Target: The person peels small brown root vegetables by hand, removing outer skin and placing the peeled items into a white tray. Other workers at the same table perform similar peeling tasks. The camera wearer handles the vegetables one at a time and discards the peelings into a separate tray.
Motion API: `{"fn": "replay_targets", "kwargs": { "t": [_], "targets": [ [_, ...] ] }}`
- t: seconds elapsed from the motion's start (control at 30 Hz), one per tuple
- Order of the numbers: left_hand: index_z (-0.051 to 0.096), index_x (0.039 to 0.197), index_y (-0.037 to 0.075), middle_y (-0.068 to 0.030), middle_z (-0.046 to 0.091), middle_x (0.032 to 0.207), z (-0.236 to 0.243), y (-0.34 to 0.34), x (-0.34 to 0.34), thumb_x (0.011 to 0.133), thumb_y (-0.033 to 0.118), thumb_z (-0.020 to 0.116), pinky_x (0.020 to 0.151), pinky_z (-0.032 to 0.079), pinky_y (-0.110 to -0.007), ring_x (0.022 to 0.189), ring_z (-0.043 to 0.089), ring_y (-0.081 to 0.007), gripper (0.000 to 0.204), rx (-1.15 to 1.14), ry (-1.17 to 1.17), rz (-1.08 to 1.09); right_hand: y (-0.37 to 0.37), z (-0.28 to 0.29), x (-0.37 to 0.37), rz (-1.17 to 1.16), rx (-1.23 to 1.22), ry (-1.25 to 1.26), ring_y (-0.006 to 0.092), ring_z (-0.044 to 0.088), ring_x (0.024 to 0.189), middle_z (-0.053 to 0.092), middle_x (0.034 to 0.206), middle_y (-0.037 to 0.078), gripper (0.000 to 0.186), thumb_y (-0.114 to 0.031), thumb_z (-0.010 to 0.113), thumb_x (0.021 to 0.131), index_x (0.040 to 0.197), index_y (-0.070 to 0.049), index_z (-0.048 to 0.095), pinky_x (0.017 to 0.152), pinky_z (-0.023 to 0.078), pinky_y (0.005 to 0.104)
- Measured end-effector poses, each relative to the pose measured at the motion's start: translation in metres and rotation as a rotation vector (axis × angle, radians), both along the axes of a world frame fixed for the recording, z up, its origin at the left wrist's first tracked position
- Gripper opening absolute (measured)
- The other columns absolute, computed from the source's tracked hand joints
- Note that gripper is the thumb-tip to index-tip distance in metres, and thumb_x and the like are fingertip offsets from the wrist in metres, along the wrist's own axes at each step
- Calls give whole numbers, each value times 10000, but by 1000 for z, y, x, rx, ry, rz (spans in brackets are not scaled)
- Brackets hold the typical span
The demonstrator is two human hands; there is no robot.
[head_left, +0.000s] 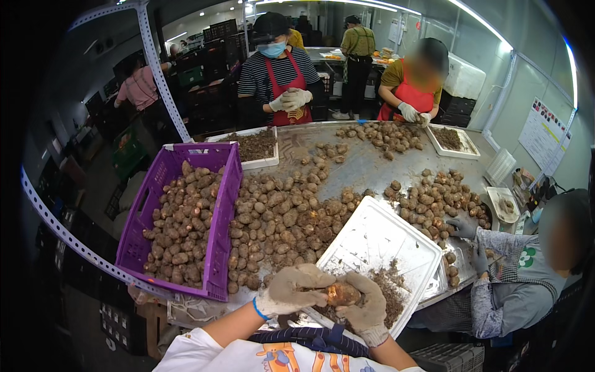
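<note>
A small brown taro [342, 295] with a pale orange-brown patch is held level between my two gloved hands. My left hand [294, 290], in a dirty white glove with a blue band at the wrist, is closed with its fingertips at the taro's left end. My right hand [365, 307], gloved too, wraps round the right end. Both hands are over the near edge of a white foam tray [356, 239], which holds dark root scraps and soil [389, 288]. Left of the tray spreads a large heap of taros [279, 214] on the metal table.
A purple crate [226, 232] full of taros stands at the table's left. Two co-workers in red aprons [290, 80] are across the table, beside scrap trays [455, 141]. At right, a co-worker's gloved hand [462, 228] reaches to another taro pile [427, 201]. A metal post [162, 80] rises left.
</note>
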State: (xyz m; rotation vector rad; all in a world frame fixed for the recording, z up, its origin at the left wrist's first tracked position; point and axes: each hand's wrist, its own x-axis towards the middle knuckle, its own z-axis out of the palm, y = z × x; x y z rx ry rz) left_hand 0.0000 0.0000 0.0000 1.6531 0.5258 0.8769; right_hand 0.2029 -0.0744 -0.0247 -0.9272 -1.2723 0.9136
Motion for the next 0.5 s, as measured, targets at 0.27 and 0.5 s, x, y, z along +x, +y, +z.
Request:
{"fn": "replay_targets", "kwargs": {
  "t": [0.27,0.5],
  "targets": [
    [698,1061,-57,-123,679,888,2,4,10,701,18,825,692,472,-300,823,614,-204,390,175,-1,14,1,18,7,-9,34,-29,218,612,1040,611,1133,141,626,-154,873,679,1185,46,564,914,500,336],
    [697,1062,-57,-107,680,846,3,0,12,722,35,813,673,459,-298,795,612,-197,371,174,-65,32,-1,11,9,-28,30,-95,213,609,1040,611,1127,142,612,-137,880,665,1171,33,580,900,499,330]
  ]
}}
